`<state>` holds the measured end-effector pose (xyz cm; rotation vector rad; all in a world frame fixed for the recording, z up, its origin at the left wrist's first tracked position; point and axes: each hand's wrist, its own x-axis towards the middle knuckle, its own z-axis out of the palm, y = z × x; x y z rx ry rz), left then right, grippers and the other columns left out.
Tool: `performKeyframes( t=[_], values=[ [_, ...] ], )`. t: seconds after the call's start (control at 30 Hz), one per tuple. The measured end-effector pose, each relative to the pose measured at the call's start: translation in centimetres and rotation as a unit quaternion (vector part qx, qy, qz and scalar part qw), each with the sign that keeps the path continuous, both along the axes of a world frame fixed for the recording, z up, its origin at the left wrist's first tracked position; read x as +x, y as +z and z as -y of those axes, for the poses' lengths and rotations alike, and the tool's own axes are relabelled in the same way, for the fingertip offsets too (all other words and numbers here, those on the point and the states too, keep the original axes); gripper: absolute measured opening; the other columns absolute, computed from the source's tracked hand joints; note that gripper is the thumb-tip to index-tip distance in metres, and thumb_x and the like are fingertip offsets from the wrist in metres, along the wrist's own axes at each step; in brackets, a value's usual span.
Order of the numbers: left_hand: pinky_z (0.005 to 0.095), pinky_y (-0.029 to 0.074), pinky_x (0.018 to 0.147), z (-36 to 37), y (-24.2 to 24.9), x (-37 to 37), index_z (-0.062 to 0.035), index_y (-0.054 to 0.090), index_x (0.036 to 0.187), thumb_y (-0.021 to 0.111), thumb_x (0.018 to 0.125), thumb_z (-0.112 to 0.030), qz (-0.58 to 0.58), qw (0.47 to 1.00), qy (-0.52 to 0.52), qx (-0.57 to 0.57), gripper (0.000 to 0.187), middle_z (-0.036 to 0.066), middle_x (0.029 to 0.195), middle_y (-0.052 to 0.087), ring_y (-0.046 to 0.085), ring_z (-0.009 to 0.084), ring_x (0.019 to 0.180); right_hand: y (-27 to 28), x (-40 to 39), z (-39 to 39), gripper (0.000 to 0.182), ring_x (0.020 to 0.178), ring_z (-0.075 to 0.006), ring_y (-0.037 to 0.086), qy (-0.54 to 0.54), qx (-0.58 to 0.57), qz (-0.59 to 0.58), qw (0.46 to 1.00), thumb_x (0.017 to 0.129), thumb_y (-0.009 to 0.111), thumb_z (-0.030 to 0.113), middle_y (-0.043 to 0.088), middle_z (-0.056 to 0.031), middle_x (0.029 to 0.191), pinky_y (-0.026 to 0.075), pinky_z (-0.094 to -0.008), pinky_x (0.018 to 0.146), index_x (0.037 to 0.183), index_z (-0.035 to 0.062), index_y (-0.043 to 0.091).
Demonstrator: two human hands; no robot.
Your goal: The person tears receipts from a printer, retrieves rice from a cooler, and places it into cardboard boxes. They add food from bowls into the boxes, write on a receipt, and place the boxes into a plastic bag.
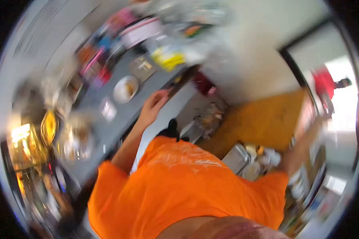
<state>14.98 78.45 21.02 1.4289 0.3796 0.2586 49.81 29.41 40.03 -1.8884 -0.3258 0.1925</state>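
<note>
Motion blurs the whole head view. My left hand (pixel 153 106) is over the edge of the grey counter (pixel 133 113), its fingers close together beside a long dark strip (pixel 183 81); whether it holds anything is unclear. A white bowl (pixel 126 89) with something brownish inside stands on the counter, up and left of that hand. My right arm stretches out to the right, where my right hand (pixel 322 122) is smeared near the doorway; its fingers cannot be made out.
Yellow material (pixel 167 59) and colourful packages lie farther up the counter. Glassware and lit golden items are at the left. A brown floor (pixel 255 119) lies beyond my body. Near my right arm are a metal container (pixel 237 158) and cluttered items. A person in red (pixel 324 81) is by the bright doorway.
</note>
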Motion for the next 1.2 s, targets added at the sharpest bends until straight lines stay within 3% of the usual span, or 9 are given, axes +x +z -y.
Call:
performKeyframes(
  t=[0.13,0.23,0.33,0.4,0.47,0.63,0.93,1.07,1.2],
  values=[
    [0.0377,0.041,0.096,-0.1,5.8,-2.6,-0.0031,0.055,0.12,0.069,0.082,-0.02,0.105,0.933,0.009,0.345,0.044,0.015,0.119,0.058,0.054,0.0312,0.11,5.9,7.1,-1.2,0.01,0.08,-0.0147,0.058,0.193,-0.197,0.121,0.953,0.087,0.055,0.006,0.06,-0.005,0.089,0.048,-0.0302,0.066,0.095,0.0043,0.059],
    [0.0398,0.039,0.098,1.2,12.2,-3.2,-0.0028,0.048,0.128,0.076,0.075,-0.028,0.227,0.865,0.029,0.445,0.065,0.015,0.126,0.054,0.047,0.0313,0.119,6.3,-14.9,-23.2,0.013,0.077,-0.0159,0.06,0.312,-0.334,0.195,0.868,0.081,0.058,0.001,0.063,-0.0061,0.091,0.049,-0.0291,0.068,0.093,0.0029,0.062],
    [0.0382,0.042,0.096,1.1,13.2,-5.9,-0.0029,0.042,0.135,0.077,0.074,-0.026,0.303,0.854,0.073,0.416,0.074,0.017,0.122,0.056,0.052,0.0302,0.114,6.8,-22.1,-34.4,0.031,0.072,-0.0163,0.061,0.693,-0.278,0.086,0.659,0.071,0.059,-0.006,0.065,-0.0097,0.088,0.045,-0.0242,0.059,0.1,0.0059,0.064],
    [0.0356,0.045,0.092,-0.8,12.5,-8.4,-0.0017,0.047,0.131,0.073,0.078,-0.019,0.103,0.949,-0.292,0.056,0.062,0.017,0.116,0.06,0.058,0.0251,0.107,7.5,-25.3,-39.9,0.037,0.076,-0.0197,0.061,0.745,-0.279,0.122,0.593,0.068,0.062,-0.007,0.062,-0.0099,0.097,0.049,-0.0279,0.068,0.103,0.0041,0.059],
    [0.0321,0.046,0.088,-3.3,7.9,-11.8,0.0,0.055,0.123,0.067,0.082,-0.012,0.159,0.95,-0.258,-0.078,0.044,0.013,0.11,0.064,0.061,0.0188,0.101,7.2,-27.8,-45.3,0.029,0.07,-0.0123,0.062,0.638,-0.156,0.351,0.668,0.072,0.062,-0.002,0.066,-0.0067,0.085,0.045,-0.0246,0.059,0.1,0.007,0.063],
    [0.0312,0.041,0.096,-10.5,1.2,-22.4,-0.0002,0.054,0.124,0.068,0.083,-0.014,0.257,0.94,0.167,-0.153,0.045,0.01,0.116,0.061,0.057,0.0167,0.107,-2.6,-32.8,-62.9,0.027,0.079,-0.0101,0.059,0.726,-0.084,0.121,0.671,0.079,0.068,0.006,0.061,-0.0015,0.088,0.047,-0.0251,0.068,0.102,0.0046,0.054],
    [0.0357,0.048,0.051,-20.0,-15.7,-30.6,0.0062,0.065,0.083,0.065,0.085,-0.043,-0.246,0.875,0.414,-0.047,0.049,0.011,0.058,0.061,0.06,0.0194,0.048,-34.1,-45.0,-82.7,0.037,0.081,-0.0297,0.065,0.652,-0.13,0.119,0.737,0.075,0.071,0.017,0.067,-0.0173,0.087,0.05,-0.0413,0.074,0.106,0.0037,0.055],
    [0.0422,0.051,0.062,-20.3,-22.1,-28.6,0.0033,0.069,0.078,0.07,0.077,-0.041,-0.32,0.812,0.485,-0.061,0.044,0.019,0.062,0.064,0.067,0.0323,0.062,-37.0,-44.8,-80.3,0.035,0.079,-0.0372,0.064,0.407,-0.174,0.413,0.796,0.082,0.067,0.031,0.067,-0.0163,0.087,0.049,-0.0456,0.076,0.103,0.0053,0.058],
    [0.0421,0.052,0.068,-20.0,-22.8,-26.8,0.0045,0.07,0.081,0.072,0.073,-0.04,-0.38,0.774,0.506,-0.028,0.046,0.02,0.066,0.066,0.067,0.0338,0.065,-39.5,-41.4,-80.5,0.033,0.084,-0.0375,0.065,0.518,-0.301,0.312,0.737,0.083,0.065,0.034,0.068,-0.0173,0.089,0.05,-0.0467,0.073,0.101,0.0066,0.059]
  ],
)
